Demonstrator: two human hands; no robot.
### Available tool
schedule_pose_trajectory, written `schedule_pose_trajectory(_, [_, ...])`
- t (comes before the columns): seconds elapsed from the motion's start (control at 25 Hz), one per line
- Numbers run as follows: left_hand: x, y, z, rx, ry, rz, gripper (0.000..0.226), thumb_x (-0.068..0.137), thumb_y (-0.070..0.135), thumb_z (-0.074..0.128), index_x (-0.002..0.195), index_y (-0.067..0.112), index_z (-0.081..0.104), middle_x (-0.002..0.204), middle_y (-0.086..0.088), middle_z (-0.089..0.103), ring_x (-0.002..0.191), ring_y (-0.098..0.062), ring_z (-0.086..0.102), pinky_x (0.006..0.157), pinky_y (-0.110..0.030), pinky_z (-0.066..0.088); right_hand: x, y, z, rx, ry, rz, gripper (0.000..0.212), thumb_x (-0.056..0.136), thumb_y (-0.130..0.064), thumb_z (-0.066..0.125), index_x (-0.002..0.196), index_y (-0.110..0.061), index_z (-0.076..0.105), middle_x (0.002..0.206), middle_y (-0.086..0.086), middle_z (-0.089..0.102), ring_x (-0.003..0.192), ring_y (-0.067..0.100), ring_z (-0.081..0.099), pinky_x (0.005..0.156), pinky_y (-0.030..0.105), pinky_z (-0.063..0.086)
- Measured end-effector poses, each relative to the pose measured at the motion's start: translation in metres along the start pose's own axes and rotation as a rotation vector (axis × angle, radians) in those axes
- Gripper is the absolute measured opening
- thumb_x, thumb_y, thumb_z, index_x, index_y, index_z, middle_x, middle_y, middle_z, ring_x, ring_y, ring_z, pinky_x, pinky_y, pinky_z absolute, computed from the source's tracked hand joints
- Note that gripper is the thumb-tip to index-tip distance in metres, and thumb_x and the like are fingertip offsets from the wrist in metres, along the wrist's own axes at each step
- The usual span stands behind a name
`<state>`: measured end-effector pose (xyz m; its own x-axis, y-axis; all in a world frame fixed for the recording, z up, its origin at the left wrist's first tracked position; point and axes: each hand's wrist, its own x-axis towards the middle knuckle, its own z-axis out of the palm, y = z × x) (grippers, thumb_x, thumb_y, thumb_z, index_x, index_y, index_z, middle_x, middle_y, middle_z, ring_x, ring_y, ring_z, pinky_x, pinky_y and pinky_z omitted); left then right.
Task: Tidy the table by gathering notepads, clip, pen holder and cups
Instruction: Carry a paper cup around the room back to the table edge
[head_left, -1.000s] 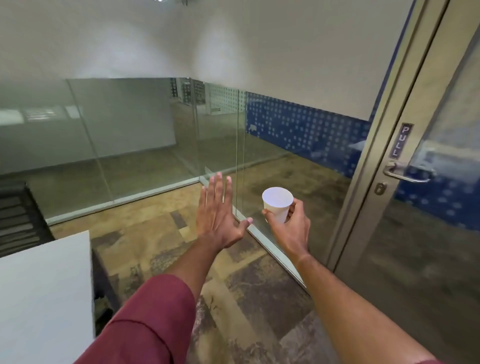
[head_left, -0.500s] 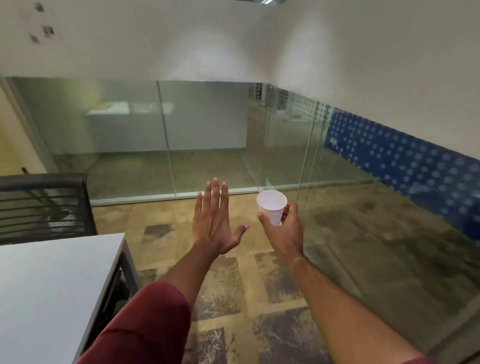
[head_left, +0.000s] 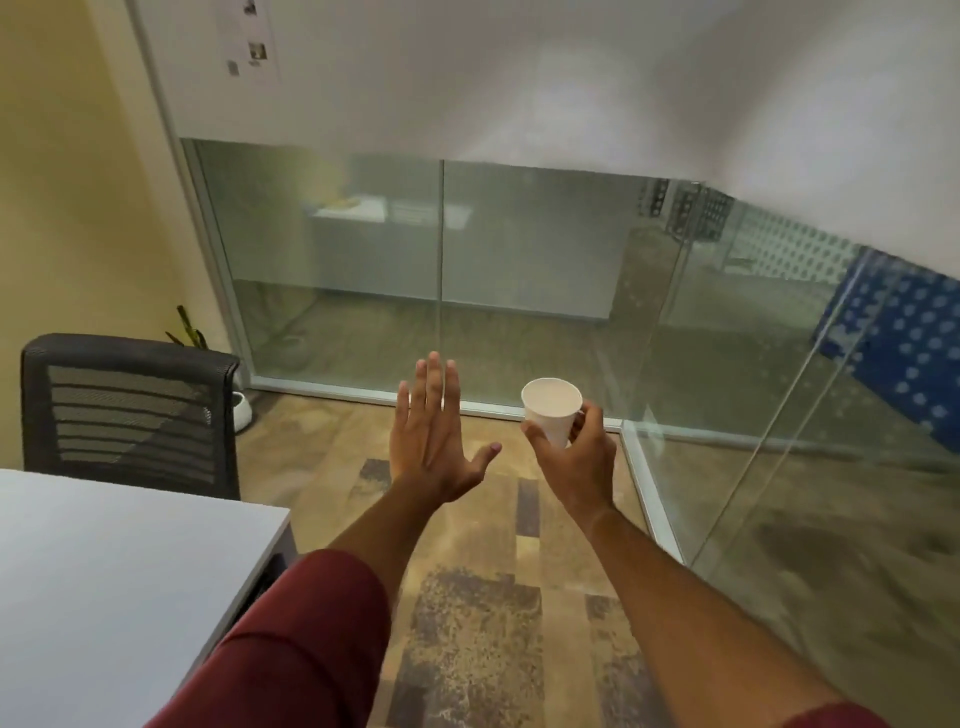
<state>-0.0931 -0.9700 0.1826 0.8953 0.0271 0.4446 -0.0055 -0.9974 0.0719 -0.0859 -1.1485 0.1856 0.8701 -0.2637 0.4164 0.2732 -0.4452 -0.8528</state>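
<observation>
My right hand (head_left: 579, 457) holds a white paper cup (head_left: 551, 408) upright in front of me, fingers wrapped round its lower wall, its open mouth showing. My left hand (head_left: 434, 441) is held out flat to the left of the cup, fingers straight and together, thumb spread, holding nothing. Both arms stretch out over the floor. The corner of a white table (head_left: 104, 571) lies at the lower left. No notepads, clip or pen holder are in sight.
A black mesh-backed chair (head_left: 130, 410) stands behind the table's far edge. Glass partition walls (head_left: 519, 270) run across the back and along the right. A small white bowl (head_left: 240, 410) sits on the floor by the yellow wall. Patterned floor lies ahead.
The view has swung left: the door on the right is gone, and the chair, yellow wall and more of the table have come in. Both hands keep their poses with the cup.
</observation>
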Motion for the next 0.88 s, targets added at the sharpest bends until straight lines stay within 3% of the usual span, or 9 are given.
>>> schedule_pose_trajectory(0.12, [0.062,-0.029,0.025,0.037,0.007,-0.044,0.116,0.079,0.082,0.031,0.150,0.008,-0.024,0.160,-0.016,-0.026,0.148,-0.030,-0.023,0.123,-0.048,-0.004,0.061,0.003,0.057,0.048,-0.042,-0.001,0.065,0.070,-0.038,0.085,0.119,-0.012,0.051,0.109,0.007,0.069,0.100,0.027,0.065,0.084,0.045,0.056])
schedule_pose_trajectory(0.36, [0.163,-0.089,0.071,0.070,-0.004,-0.143,0.119,0.077,0.081,0.036,0.151,0.008,-0.021,0.160,-0.015,-0.025,0.149,-0.030,-0.021,0.123,-0.049,-0.004,0.156,0.018,0.166,0.098,-0.141,0.021,0.064,0.069,-0.040,0.085,0.118,-0.015,0.052,0.105,0.004,0.070,0.098,0.025,0.065,0.083,0.040,0.053])
schedule_pose_trajectory(0.88, [0.369,-0.212,0.168,0.252,0.054,-0.474,0.112,0.079,0.080,0.026,0.152,0.007,-0.018,0.162,-0.016,-0.020,0.150,-0.029,-0.017,0.124,-0.049,0.003,0.375,0.031,0.420,0.259,-0.533,-0.097,0.065,0.068,-0.044,0.080,0.119,-0.020,0.049,0.107,-0.002,0.067,0.099,0.020,0.063,0.085,0.042,0.054])
